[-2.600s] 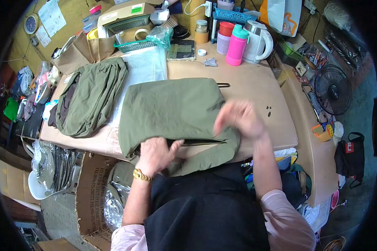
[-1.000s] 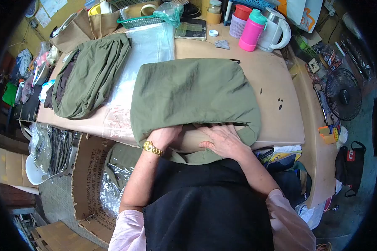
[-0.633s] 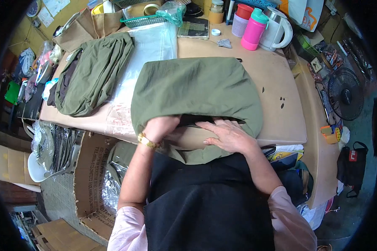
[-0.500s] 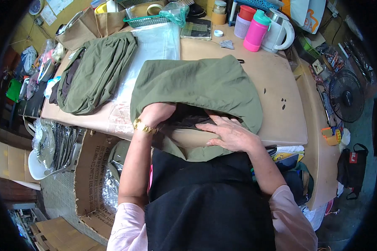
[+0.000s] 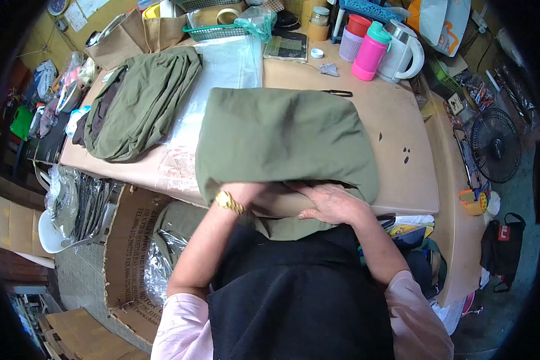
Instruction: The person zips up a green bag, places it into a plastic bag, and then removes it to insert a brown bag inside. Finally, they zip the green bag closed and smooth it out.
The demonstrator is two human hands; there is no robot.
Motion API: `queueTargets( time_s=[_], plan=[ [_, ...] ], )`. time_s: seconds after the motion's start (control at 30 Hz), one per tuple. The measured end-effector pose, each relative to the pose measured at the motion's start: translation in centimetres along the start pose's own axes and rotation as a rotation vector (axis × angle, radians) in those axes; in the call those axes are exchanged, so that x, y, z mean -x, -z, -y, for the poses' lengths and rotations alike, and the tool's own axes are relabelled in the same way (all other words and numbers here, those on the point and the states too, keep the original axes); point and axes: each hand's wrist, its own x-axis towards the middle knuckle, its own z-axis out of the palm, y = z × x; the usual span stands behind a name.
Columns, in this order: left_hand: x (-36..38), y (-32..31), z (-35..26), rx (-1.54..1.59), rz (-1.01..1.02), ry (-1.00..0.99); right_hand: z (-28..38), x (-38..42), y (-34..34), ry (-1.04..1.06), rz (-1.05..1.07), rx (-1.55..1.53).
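Observation:
An olive-green fabric piece lies across the front edge of the table, its opening facing me. My left hand, below a gold watch, reaches into the opening, and its fingers are hidden under the cloth. At the right side of the opening rests my right hand, its fingers spread and the fingertips partly under the upper layer. A lower flap of the cloth hangs over the table edge against a black apron. More folded olive cloth lies at the back left.
Clear plastic sheets lie between the two cloths. Behind are a black pen, a pink bottle, a white kettle and a green basket. A cardboard box stands below left, a fan at right.
The fabric's upper layer has come down toward me and lies smoother, covering the dark inside. My left hand has moved slightly right and nearer me. More of the pen shows.

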Motion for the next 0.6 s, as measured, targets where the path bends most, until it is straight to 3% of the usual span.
queueTargets(
  time_s=[0.03, 0.13, 0.2, 0.33, 0.4, 0.6],
  plan=[
    [0.8, 0.7, -2.1, -0.013, 0.104, -0.039, -0.1, -0.1, 0.0, 0.016, 0.038, -0.056],
    [2.5, -2.0, 0.3, 0.012, 0.179, 0.018, 0.3, 0.5, 0.7, 0.012, 0.034, -0.039],
    [2.9, -3.6, 2.4, -0.016, -0.054, -0.095, 0.9, 0.4, 1.4, -0.020, 0.052, -0.099],
    [1.7, -3.2, 2.7, -0.117, -0.045, -0.102, 0.8, 0.2, 1.7, -0.009, 0.056, -0.071],
    [0.9, -2.6, 2.5, -0.191, 0.113, -0.144, 0.6, 0.2, 1.3, 0.028, 0.021, -0.086],
    [-0.3, 0.1, -0.3, -0.220, 0.281, -0.092, 0.2, 0.1, 0.4, 0.054, -0.046, -0.118]
  ],
)
